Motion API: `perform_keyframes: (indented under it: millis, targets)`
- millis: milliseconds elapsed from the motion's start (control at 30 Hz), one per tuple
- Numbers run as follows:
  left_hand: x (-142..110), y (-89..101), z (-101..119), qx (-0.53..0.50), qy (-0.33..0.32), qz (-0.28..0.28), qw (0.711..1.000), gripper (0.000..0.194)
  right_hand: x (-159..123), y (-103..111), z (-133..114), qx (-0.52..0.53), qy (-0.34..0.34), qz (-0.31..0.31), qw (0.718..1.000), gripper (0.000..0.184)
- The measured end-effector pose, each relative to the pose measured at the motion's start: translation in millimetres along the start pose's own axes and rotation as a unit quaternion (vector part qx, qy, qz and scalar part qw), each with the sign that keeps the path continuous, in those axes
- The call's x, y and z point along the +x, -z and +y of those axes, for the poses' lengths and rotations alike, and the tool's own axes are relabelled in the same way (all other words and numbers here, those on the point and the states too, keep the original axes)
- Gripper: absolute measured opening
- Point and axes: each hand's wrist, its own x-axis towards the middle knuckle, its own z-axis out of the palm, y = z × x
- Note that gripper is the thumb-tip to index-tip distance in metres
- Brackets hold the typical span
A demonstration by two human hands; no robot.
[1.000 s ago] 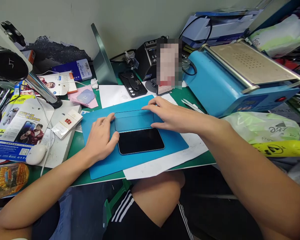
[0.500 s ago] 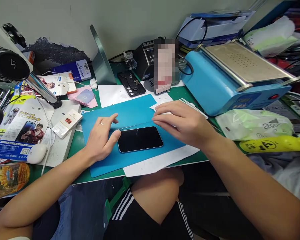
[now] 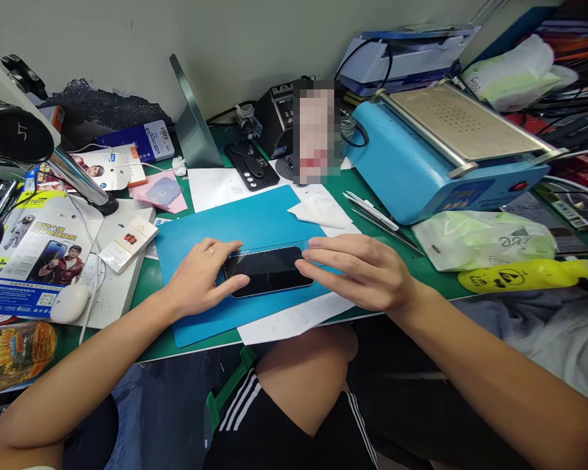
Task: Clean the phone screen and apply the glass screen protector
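A black-screened smartphone (image 3: 267, 277) lies face up on the blue work mat (image 3: 200, 326). Along its far side runs the fine edge of a thin clear sheet (image 3: 274, 246), hard to make out against the mat. My left hand (image 3: 198, 277) is at the phone's left end, thumb over the glass and index finger by the far corner, spread apart. At the right end, my right hand (image 3: 360, 267) has thumb and fingers closed together, seemingly on the clear sheet's end; the fingers hide that part.
Behind the mat lie a white wipe (image 3: 318, 210) and a black phone case (image 3: 252, 163). Tweezers (image 3: 387, 232) rest to the right, before a blue heating plate machine (image 3: 396, 163). A yellow bottle (image 3: 509, 277) lies near the front edge. A cigarette pack (image 3: 129, 243) is at left.
My right hand has come down and nearer, from over the wipe to the phone's right end, uncovering the wipe. My left thumb has moved onto the screen. The whole view has shifted slightly.
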Motion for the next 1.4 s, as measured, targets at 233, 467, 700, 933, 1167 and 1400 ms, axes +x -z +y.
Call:
perform_keyframes:
  millis: [233, 467, 700, 933, 1167, 1400]
  targets:
    - [-2, -1.2, 2, -0.016, -0.039, 0.058, 0.997, 0.064, 6, 4, -11, 0.032, -0.011, 0.1, 0.994, 0.054]
    - [-2, -4.8, 3, 0.01, -0.081, 0.032, 0.996, 0.067, -4, -8, -14, 0.138, -0.044, 0.045, 0.988, 0.081]
    - [-3, -6.2, 6, 0.017, -0.026, -0.009, 0.999, 0.074, -6, -8, -12, 0.159, -0.109, 0.025, 0.981, 0.08]
    - [-2, -6.1, 7, 0.019, -0.025, -0.013, 0.999, 0.079, -7, -8, -11, 0.165, -0.099, 0.007, 0.981, 0.077]
    - [-3, -6.3, 7, 0.015, -0.028, -0.02, 0.999, 0.079, -5, -6, -11, 0.152, -0.087, -0.011, 0.984, 0.076]
    - [-4, -3.9, 9, -0.001, -0.01, -0.021, 1.0, 0.081, -12, -8, -9, 0.141, -0.096, -0.015, 0.985, 0.079]
